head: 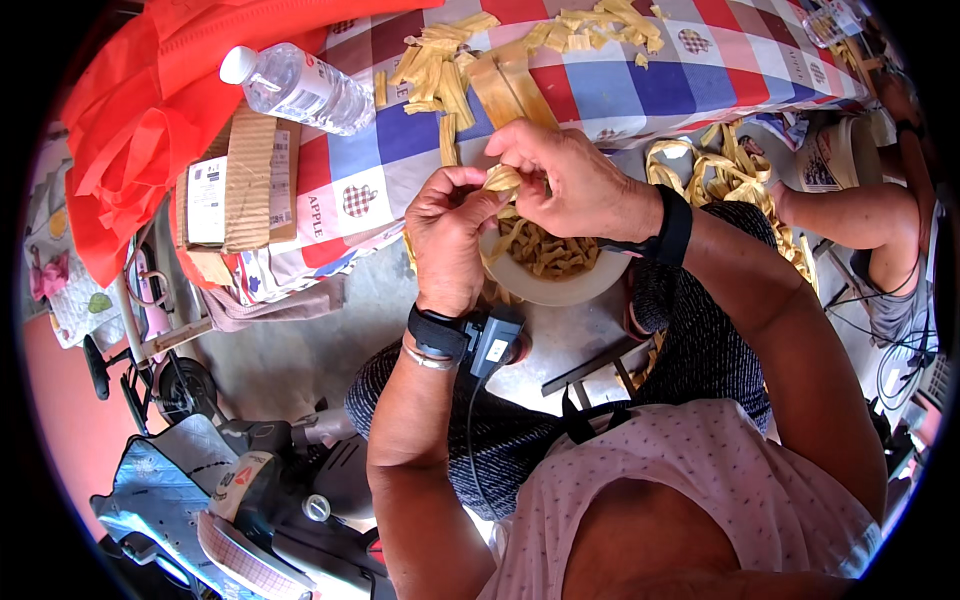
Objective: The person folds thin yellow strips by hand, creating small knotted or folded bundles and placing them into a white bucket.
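Both hands meet above a white bowl (559, 295) filled with short folded or knotted yellow strips (562, 255). Between thumb and fingers my left hand (450, 232) pinches a looped pale yellow strip (502, 178), possibly dried bean curd skin. My right hand (570, 180) grips the other side of that strip; its fingers partly hide the hold. Part of the strip hangs toward the bowl. On the checked tablecloth (412, 142) beyond lie a pile of flat cut strips (439, 67) and a broad tan piece (514, 86).
A plastic bottle (307, 86), a cardboard box (259, 180) and a red bag (135, 165) occupy the table's left end. Long strips (720, 172) hang at right, near another person's leg (855, 214). A scooter (277, 495) stands lower left. Cables (900, 352) run at right.
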